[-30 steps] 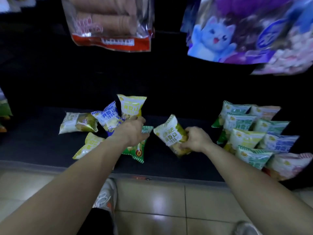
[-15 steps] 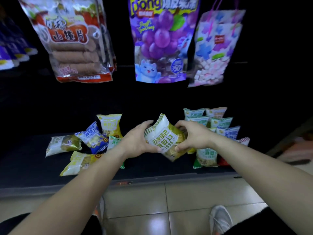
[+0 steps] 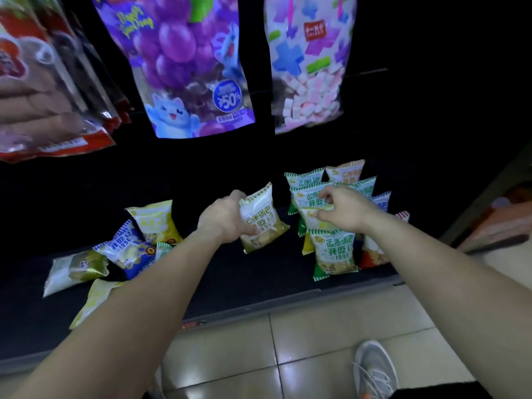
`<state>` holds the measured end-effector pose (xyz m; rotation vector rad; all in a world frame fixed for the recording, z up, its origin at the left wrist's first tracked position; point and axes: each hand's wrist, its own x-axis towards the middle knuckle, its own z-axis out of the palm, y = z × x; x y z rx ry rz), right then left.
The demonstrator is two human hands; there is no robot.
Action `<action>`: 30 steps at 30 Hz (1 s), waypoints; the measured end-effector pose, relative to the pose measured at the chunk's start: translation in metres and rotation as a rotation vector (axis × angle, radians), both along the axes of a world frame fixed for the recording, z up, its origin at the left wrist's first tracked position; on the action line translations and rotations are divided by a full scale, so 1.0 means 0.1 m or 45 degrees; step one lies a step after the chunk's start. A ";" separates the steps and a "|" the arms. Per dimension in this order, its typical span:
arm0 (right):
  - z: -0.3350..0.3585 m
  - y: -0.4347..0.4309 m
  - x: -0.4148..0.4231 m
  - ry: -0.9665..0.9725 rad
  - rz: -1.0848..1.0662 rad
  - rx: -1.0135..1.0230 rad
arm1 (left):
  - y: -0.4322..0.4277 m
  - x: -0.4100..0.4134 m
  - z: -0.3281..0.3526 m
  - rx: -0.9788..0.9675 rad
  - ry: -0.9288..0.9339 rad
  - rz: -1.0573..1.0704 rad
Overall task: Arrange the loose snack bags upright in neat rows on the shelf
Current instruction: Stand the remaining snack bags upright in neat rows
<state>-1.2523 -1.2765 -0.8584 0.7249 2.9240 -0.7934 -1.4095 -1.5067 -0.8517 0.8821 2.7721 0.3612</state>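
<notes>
My left hand (image 3: 224, 218) grips a small white and yellow-green snack bag (image 3: 263, 217) above the dark low shelf (image 3: 253, 286), holding it upright and off the surface. To its right stand several small bags in upright rows (image 3: 334, 249), green, orange and blue ones. My right hand (image 3: 342, 210) reaches into those rows and its fingers pinch the top edge of a yellow bag (image 3: 312, 216) there. Left of my forearm lies a loose pile of bags (image 3: 135, 243), flat or tilted: yellow, blue and white ones.
Large bags hang above the shelf: a purple grape bag (image 3: 184, 64), a pastel candy bag (image 3: 308, 64) and red packs (image 3: 49, 90) at the left. Beige floor tiles (image 3: 259, 355) and my grey shoe (image 3: 374, 367) lie below the shelf edge.
My right hand let go of the white and yellow-green bag and moved right into the standing rows. The left hand now holds that bag alone. The camera moved closer.
</notes>
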 end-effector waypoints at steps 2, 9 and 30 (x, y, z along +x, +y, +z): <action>-0.15 0.18 -0.08 -0.010 -0.015 0.005 | 0.18 -0.17 -0.15 -0.030 -0.008 0.015; -0.60 0.59 -0.46 -0.092 -0.026 0.166 | 0.72 -0.80 -0.77 -0.088 0.023 -0.020; -1.01 0.58 -0.82 -0.098 -0.053 0.054 | 1.33 -1.58 -1.52 -0.003 0.060 -0.089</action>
